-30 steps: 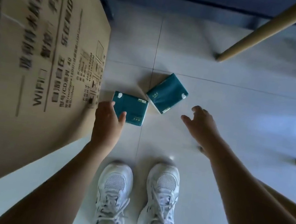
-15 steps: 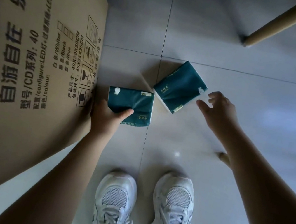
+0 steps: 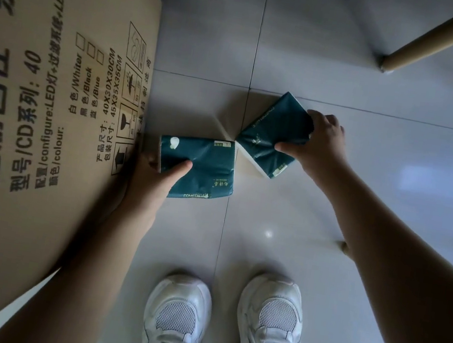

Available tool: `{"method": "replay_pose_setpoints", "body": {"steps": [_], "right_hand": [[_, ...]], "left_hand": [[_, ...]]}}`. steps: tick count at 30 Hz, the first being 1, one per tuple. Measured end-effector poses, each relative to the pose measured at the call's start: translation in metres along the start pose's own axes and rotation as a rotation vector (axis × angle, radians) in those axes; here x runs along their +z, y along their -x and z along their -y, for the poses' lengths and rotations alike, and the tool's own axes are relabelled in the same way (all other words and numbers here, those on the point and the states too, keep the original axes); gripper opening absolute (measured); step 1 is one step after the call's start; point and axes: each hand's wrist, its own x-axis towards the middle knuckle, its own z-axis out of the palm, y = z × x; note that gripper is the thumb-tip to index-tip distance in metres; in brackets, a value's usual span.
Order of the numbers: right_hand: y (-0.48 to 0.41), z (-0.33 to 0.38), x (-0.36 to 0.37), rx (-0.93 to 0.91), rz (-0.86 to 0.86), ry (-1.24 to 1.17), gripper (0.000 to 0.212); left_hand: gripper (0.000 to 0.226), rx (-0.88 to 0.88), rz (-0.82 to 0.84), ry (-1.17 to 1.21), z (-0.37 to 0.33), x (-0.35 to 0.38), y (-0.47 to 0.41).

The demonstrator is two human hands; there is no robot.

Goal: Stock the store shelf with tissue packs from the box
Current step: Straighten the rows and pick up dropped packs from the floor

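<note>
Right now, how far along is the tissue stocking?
Done: two teal packs are out of the cardboard box and on the tiled floor. In hand: the left hand grips the near pack and the right hand grips the angled pack; whether either has left the floor, I cannot tell. Left: carrying both to the shelf, which is out of view, so nothing shows as stocked.

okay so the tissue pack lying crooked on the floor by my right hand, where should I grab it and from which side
Take the angled tissue pack across its short width, near the end closest to the right hand, coming from above and from the right. It lies flat on the tile floor, turned diagonally, so thumb on the near long edge and fingers over the far one span it well. The soft wrap should take a light squeeze.
</note>
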Motion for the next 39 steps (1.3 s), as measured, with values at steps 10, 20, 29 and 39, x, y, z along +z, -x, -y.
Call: {"method": "replay_pose_setpoints", "body": {"steps": [10, 20, 29, 39], "right_hand": [[0.03, -0.025, 0.004, 0.375, -0.19, -0.535, 0.048], [0.072, -0.041, 0.027, 0.458, -0.154, -0.735, 0.022], [0.08, -0.049, 0.037, 0.438, -0.131, -0.698, 0.028], [0.114, -0.036, 0.008, 0.497, -0.192, -0.76, 0.024]], "left_hand": [[0.034, -0.127, -0.068, 0.224, 0.002, 0.006, 0.011], [0.048, 0.103, -0.051, -0.661, 0.018, 0.027, 0.034], [0.106, 0.369, 0.122, -0.954, -0.006, 0.024, 0.0], [0.08, -0.044, 0.138, -0.527, -0.012, 0.006, 0.015]]}}
